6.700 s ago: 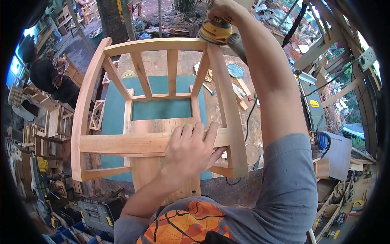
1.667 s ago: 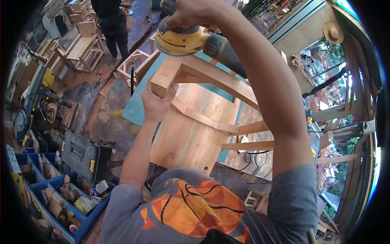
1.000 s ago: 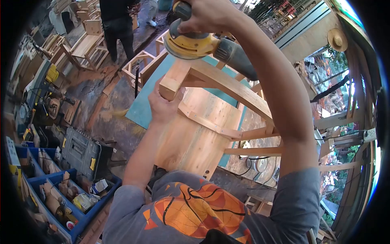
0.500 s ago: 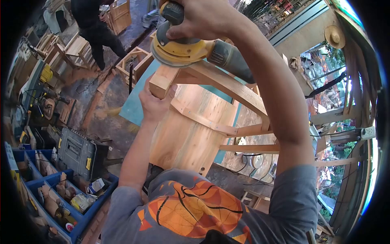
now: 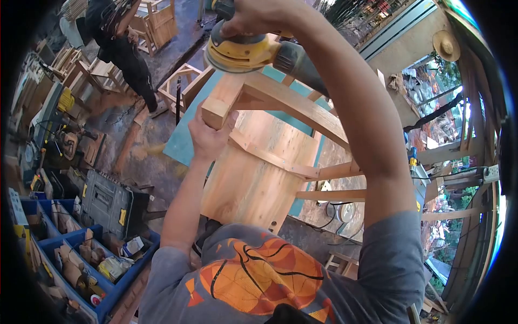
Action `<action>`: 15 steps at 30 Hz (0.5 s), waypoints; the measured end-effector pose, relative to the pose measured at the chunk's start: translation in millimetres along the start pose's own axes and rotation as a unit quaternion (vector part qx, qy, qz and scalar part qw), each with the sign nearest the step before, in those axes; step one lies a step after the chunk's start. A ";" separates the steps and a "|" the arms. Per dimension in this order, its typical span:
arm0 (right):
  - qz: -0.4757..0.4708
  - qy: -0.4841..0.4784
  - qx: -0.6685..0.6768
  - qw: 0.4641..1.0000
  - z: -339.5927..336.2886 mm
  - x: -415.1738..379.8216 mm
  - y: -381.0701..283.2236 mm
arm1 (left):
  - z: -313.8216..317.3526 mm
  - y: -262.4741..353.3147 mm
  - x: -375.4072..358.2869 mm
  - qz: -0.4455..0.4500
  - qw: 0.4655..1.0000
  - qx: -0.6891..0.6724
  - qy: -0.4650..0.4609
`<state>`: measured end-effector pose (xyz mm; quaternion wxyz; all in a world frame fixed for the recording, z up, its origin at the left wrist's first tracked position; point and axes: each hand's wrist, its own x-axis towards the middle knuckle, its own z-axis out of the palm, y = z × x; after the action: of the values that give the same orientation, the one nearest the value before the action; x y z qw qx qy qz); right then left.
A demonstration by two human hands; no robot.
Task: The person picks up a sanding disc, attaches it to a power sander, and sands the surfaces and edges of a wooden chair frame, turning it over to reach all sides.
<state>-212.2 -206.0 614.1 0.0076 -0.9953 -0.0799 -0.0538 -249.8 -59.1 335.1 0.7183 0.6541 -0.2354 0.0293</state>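
Note:
My right hand [image 5: 258,17] is wrapped round the top of a yellow and black random orbital sander [image 5: 240,54], near the upper edge of the view. The sander's round pad sits over the far part of a squared wooden leg [image 5: 226,89], and its dark dust canister points right, partly behind my forearm. Closer to me, my left hand [image 5: 209,135] grips the leg just below its square end, fingers partly hidden behind the wood. The leg belongs to a wooden furniture frame [image 5: 299,108], which has a broad pale wood panel [image 5: 253,181] lying below my hands.
A teal board [image 5: 181,137] lies under the frame. At left are a blue divided bin [image 5: 108,294] holding scraps and a grey tool case [image 5: 110,202]. A person in dark clothes [image 5: 127,59] stands at upper left near wooden chairs [image 5: 105,73]. Cables and a round tin [image 5: 341,211] are at right.
The sander has moved away from the leg's near end, farther along it, baring more of its upper face. My left hand keeps its grip. The other person has shifted and leans differently.

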 end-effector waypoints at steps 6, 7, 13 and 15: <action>-0.048 0.083 -0.024 0.995 18.8 5.6 8.4 | 6.8 -6.6 1.9 0.046 0.998 -0.032 0.026; 0.004 0.047 -0.050 0.998 14.7 7.3 9.0 | 5.4 -10.7 1.6 0.030 0.999 -0.039 0.018; -0.016 0.008 -0.007 1.000 6.8 -7.2 -1.4 | 5.2 -6.7 2.1 0.057 0.998 -0.010 0.035; -0.025 0.011 -0.014 1.000 6.6 -12.9 -11.4 | 8.7 -6.9 2.3 0.077 0.995 -0.024 0.055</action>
<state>-226.0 -196.6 606.3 -0.0070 -0.9924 -0.1040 -0.0659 -248.0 -69.0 329.8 0.7409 0.6141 -0.2462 0.1152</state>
